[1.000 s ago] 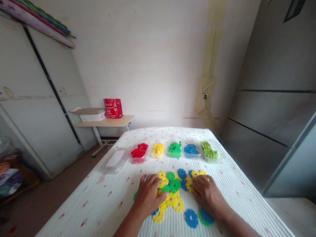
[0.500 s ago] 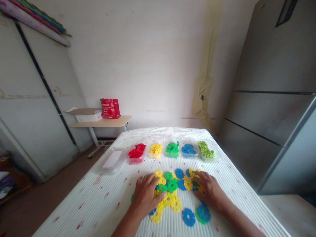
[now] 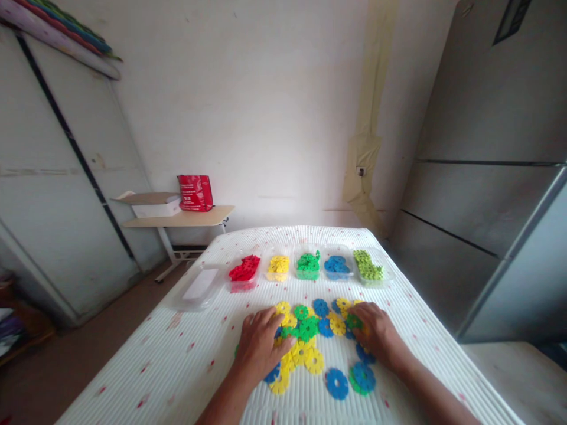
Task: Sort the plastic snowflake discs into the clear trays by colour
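A heap of flat snowflake-shaped plastic discs [image 3: 310,342] in yellow, green and blue lies on the white ribbed bed cover [image 3: 177,366]. My left hand [image 3: 259,345] rests palm down on the heap's left side, fingers spread over yellow and blue discs. My right hand [image 3: 376,336] lies on the right side, fingers curled over a green disc [image 3: 353,321] and some blue ones. One blue disc [image 3: 336,383] sits apart near me.
Behind the heap stands a row of clear tubs: an empty one [image 3: 199,288], then red [image 3: 243,273], yellow [image 3: 278,267], green [image 3: 308,265], blue [image 3: 337,267] and lime [image 3: 368,268] discs. A side table [image 3: 177,219] with a red bag stands left; grey cabinets stand right.
My right hand has slid a little to the right and away from me across the discs, which have spread slightly. The left hand has barely shifted.
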A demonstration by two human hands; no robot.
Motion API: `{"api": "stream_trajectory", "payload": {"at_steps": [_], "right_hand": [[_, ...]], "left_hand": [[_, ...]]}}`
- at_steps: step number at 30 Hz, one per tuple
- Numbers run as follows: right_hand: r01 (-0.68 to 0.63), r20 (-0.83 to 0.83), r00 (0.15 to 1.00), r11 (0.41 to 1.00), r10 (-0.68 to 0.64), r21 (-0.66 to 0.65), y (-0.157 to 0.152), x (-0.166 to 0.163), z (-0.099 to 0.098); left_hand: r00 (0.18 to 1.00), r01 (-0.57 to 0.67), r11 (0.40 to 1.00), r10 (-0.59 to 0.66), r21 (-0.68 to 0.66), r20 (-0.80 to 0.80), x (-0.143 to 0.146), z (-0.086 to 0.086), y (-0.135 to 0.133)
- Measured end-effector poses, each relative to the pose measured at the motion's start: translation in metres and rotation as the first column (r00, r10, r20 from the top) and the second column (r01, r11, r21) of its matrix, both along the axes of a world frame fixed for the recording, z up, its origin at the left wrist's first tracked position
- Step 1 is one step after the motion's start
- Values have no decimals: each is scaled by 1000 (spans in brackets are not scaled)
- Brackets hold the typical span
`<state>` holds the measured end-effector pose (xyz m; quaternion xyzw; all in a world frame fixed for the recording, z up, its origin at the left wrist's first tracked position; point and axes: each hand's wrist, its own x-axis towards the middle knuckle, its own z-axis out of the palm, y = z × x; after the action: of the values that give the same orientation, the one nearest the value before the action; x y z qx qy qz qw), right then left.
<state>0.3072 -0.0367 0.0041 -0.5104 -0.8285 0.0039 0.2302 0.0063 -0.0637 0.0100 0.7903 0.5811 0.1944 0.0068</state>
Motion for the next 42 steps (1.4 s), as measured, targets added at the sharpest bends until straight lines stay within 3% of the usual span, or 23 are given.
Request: {"api": "stream_trajectory", "payload": {"at_steps": [4,7,9,11,13,16,18,25,28,34,42], "right_hand": [[8,-4,1000,999,-8,49,-3,-3,6],[-37,-124,992,999,38,8,-7,-5,15],[-57,-242,969,996,41,-62,-12,-7,24],[-107,-339,940,971,29,-214,-20,-8,34],[-236,-409,911,874,47,-425,-32,-8,42],[-406,-445,887,665,122,-627,-51,-7,47],[-418,-423,893,630,154,-654,-60,-2,47],[-298,-365,926,777,95,-555,-56,21,38],[-281,-359,930,791,84,-543,-52,22,37],[-312,-237,946,824,222,-473,-57,6,46],[-156,-15,986,888,166,-433,-63,-5,35]], "left_hand": [[1000,5,1000,-5,15,12,-1,-1,1],[1000,12,1000,-12,25,13,-1,-2,2],[1000,13,1000,-13,22,3,-2,-3,3],[1000,8,1000,-8,16,-10,-2,-3,3],[1000,2,1000,-2,13,-22,-1,-3,3],[999,0,1000,1,15,-33,-1,-4,3],[999,3,1000,-2,19,-37,-1,-5,3],[1000,5,999,-5,34,-14,-2,-6,3],[1000,4,999,-4,35,6,-2,-7,4],[1000,0,1000,0,28,11,-2,-5,4],[999,6,999,-7,49,34,-1,-4,3]]}}
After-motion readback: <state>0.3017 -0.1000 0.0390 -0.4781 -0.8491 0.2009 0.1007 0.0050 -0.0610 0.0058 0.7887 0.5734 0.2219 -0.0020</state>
